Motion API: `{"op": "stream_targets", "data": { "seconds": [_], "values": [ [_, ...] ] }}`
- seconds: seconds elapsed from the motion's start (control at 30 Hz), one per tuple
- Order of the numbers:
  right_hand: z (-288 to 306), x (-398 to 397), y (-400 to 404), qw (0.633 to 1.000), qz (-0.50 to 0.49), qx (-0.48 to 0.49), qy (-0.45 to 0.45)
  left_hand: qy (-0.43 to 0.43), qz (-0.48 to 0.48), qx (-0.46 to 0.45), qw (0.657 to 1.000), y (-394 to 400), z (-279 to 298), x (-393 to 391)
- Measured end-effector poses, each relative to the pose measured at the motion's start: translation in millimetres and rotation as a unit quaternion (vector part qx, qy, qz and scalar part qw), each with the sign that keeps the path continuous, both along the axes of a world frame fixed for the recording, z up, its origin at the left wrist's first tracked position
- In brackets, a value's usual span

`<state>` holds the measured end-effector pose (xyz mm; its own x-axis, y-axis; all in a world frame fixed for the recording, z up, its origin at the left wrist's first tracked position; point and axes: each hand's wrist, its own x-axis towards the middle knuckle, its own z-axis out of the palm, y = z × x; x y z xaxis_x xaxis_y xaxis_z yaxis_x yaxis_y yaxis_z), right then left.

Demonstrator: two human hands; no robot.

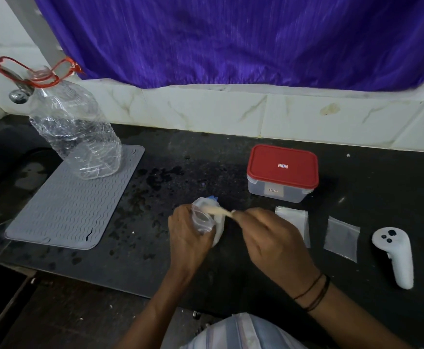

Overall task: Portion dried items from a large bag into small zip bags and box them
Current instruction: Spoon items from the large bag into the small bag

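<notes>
A small zip bag was gripped mouth-open in the left hand near the worktop's front edge; a pale stick-like item, pinched by the right hand, lay across, its tip at the mouth.

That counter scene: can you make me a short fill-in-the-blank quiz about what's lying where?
1. The plastic box has a ____ lid.
2. The clear bottle stands on a grey ____.
3. The white controller lies at the ____ end of the counter.
4. The left hand holds a small clear ____.

Missing words: red; mat; right; bag
</notes>
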<state>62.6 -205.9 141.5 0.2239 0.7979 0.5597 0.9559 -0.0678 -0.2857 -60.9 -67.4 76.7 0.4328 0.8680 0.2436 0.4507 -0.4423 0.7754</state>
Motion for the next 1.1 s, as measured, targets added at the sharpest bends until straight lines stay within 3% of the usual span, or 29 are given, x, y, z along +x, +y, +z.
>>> {"op": "stream_targets", "data": {
  "seconds": [0.13, 0.23, 0.37, 0.6, 0.73, 0.97, 1.1],
  "values": [
    [-15.8, 15.1, 8.9, 0.983, -0.048, 0.007, 0.178, -0.013, 0.07, -0.081, 0.994, 11.4, -1.2, -4.6],
    [-31.1, 14.2, 20.7, 0.967, -0.047, -0.035, 0.247, -0.014, 0.089, -0.087, 0.992, 15.2, -4.8, -5.6],
    [-53.3, 6.2, 38.7, 0.968, -0.056, -0.116, 0.217, -0.002, 0.132, -0.095, 0.987, 17.2, -7.5, -5.0],
    [-62.3, -2.0, 57.1, 0.977, -0.081, -0.19, 0.053, -0.05, 0.129, -0.326, 0.935, 17.1, -13.4, -5.6],
    [-72.8, -2.1, 62.9, 0.977, -0.085, -0.197, 0.003, -0.09, 0.129, -0.381, 0.911, 17.0, -13.0, 2.8],
    [-85.2, 4.5, 66.0, 0.961, -0.101, -0.21, 0.151, -0.108, 0.025, -0.379, 0.919, 23.1, -0.3, 9.4],
    [-91.4, 8.0, 64.5, 0.947, -0.105, -0.191, 0.238, -0.119, 0.021, -0.41, 0.904, 29.3, 1.9, 7.8]
  ]
}}
